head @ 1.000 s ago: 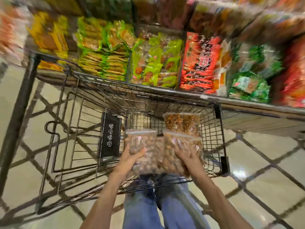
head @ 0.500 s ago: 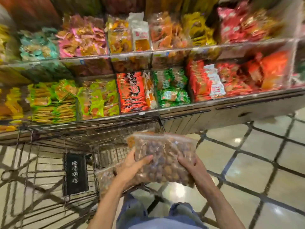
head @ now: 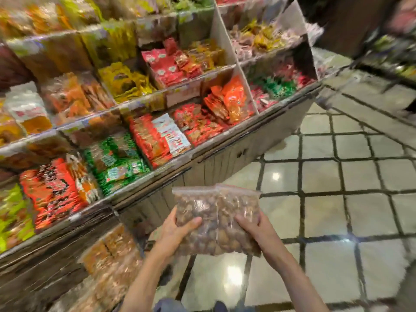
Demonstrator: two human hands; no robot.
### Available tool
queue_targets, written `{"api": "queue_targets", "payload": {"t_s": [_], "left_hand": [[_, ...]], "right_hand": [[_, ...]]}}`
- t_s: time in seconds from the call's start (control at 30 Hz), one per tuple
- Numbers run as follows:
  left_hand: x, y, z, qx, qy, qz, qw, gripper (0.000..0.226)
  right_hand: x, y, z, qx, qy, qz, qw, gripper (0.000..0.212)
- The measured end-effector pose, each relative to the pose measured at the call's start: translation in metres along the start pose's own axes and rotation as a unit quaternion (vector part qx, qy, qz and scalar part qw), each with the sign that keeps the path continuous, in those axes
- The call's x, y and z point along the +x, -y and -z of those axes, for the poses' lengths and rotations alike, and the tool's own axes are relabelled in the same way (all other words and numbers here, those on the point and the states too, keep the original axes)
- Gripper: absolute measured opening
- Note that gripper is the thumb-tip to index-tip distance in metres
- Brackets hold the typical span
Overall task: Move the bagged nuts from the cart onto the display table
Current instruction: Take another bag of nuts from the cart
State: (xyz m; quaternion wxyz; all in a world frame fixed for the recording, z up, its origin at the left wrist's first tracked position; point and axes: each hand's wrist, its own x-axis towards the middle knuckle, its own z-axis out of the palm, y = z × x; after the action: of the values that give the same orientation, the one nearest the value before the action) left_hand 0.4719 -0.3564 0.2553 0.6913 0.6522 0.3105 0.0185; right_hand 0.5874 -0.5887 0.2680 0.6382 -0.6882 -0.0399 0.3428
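Two clear bags of brown nuts [head: 217, 219] are held side by side in front of me, above the tiled floor. My left hand [head: 177, 230] grips the left bag with its thumb on top. My right hand [head: 254, 227] grips the right bag from its lower right. More bagged nuts [head: 108, 264] lie blurred at the lower left, where the cart is; its wires are hard to make out. The stepped display [head: 225, 145] with its packed bins rises to the left and ahead.
The display's compartments hold red, green, yellow and orange snack packets [head: 157, 138]. Its wooden base [head: 258, 143] runs diagonally to the upper right. Glossy tiled floor [head: 337, 199] with dark grout spreads right of the bags. My jeans [head: 171, 306] show at the bottom edge.
The two bags have come up out of the cart and travelled right with both hands. The view swung right, so the cart slid to the lower left and more floor shows.
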Motion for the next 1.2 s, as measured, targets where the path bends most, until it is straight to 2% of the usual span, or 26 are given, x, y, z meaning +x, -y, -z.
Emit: {"api": "queue_targets", "payload": {"t_s": [0.2,0.37,0.57,0.83,1.03,1.13,1.2], "left_hand": [[0.070,-0.046,-0.127,0.044,0.127,-0.020,0.991,0.081],[0.141,-0.079,-0.235,0.068,0.247,-0.015,0.966,0.074],[0.234,-0.126,-0.376,0.084,0.354,-0.022,0.931,0.057],[0.331,-0.200,-0.554,0.131,0.452,-0.026,0.882,0.066],[0.389,-0.238,-0.676,0.166,0.488,-0.021,0.857,0.067],[0.414,-0.249,-0.742,0.180,0.486,-0.038,0.854,0.044],[0.429,-0.259,-0.786,0.179,0.491,-0.043,0.852,0.042]], "right_hand": [[0.005,0.006,0.117,0.062,-0.169,0.016,0.983,0.054],[0.019,0.017,0.205,0.097,-0.250,0.034,0.963,0.064],[0.061,0.048,0.315,0.127,-0.348,0.050,0.927,0.056],[0.115,0.101,0.454,0.163,-0.480,0.043,0.861,0.082],[0.150,0.127,0.551,0.177,-0.524,0.047,0.832,0.058],[0.172,0.132,0.610,0.158,-0.536,0.054,0.828,0.042],[0.186,0.136,0.653,0.162,-0.540,0.061,0.824,0.038]]}}
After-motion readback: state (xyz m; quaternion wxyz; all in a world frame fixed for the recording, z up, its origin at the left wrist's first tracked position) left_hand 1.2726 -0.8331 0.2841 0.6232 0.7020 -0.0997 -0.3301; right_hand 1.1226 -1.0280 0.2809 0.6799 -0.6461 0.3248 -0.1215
